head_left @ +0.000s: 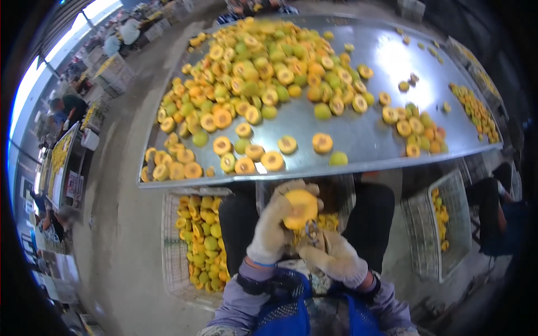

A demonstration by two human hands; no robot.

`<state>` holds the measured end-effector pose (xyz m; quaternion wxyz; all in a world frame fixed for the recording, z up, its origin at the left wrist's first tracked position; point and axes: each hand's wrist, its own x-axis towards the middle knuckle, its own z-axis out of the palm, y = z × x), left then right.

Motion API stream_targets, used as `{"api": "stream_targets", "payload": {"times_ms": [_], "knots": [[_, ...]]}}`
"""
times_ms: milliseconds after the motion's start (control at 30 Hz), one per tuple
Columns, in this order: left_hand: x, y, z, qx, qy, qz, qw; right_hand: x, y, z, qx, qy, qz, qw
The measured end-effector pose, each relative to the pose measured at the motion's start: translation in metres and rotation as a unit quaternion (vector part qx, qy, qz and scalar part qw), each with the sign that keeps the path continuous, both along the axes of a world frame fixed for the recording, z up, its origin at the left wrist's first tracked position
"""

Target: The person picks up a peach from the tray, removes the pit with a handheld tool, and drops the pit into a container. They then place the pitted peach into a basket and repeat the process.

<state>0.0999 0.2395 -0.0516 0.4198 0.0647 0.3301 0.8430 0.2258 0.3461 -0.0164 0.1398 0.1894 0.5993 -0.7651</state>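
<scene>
My left hand, in a pale work glove, is closed round a halved yellow fruit, its cut face turned up toward me. Just below and to the right, my right hand, gloved too, grips a small metal tool whose end is close to the fruit's lower edge. Both hands are above my lap, over a crate with yellow pieces in it. Ahead of them is the metal table, bearing a large heap of halved fruit.
On the left stands a white crate full of fruit halves; another crate is on the right, with some pieces inside. The table's near edge runs just beyond my hands. A co-worker's dark-clothed leg shows at far right. More people work at the left.
</scene>
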Motion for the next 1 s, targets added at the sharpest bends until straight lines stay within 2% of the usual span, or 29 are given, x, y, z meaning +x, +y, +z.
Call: {"api": "stream_targets", "payload": {"times_ms": [67,133,167,233,333,467,767,833,867,933,1000], "knots": [[-0.001,-0.002,-0.006,0.091,-0.036,-0.025,0.995,0.003,-0.005,-0.002,0.033,0.054,-0.037,0.997],[0.002,-0.003,-0.003,0.075,-0.016,-0.031,0.997,0.003,-0.006,-0.002,0.029,0.035,-0.043,0.998],[0.004,-0.004,-0.002,0.044,0.023,-0.017,0.999,0.004,-0.007,-0.003,0.026,0.029,-0.047,0.998],[0.009,-0.003,0.004,-0.033,0.084,0.010,0.996,0.006,-0.009,-0.007,0.117,0.073,-0.064,0.988],[0.008,-0.007,0.000,-0.087,0.099,0.006,0.991,0.005,-0.007,-0.002,0.152,0.033,-0.038,0.987],[0.009,-0.007,0.003,-0.148,0.153,-0.002,0.977,0.006,-0.009,0.000,0.176,0.053,-0.048,0.982],[0.004,-0.008,0.006,-0.191,0.172,-0.071,0.964,0.009,-0.009,-0.015,0.290,0.114,-0.041,0.949],[0.003,-0.008,0.007,-0.203,0.180,-0.076,0.959,0.008,-0.011,-0.026,0.326,0.198,-0.069,0.922],[0.003,-0.008,0.009,-0.214,0.188,-0.082,0.955,0.009,-0.009,-0.023,0.325,0.197,-0.070,0.922],[0.002,-0.011,0.014,-0.232,0.199,-0.085,0.948,0.009,-0.004,-0.011,0.411,0.192,-0.020,0.891],[0.002,-0.012,0.021,-0.250,0.209,-0.087,0.941,0.011,-0.005,-0.013,0.409,0.188,-0.018,0.893]]}}
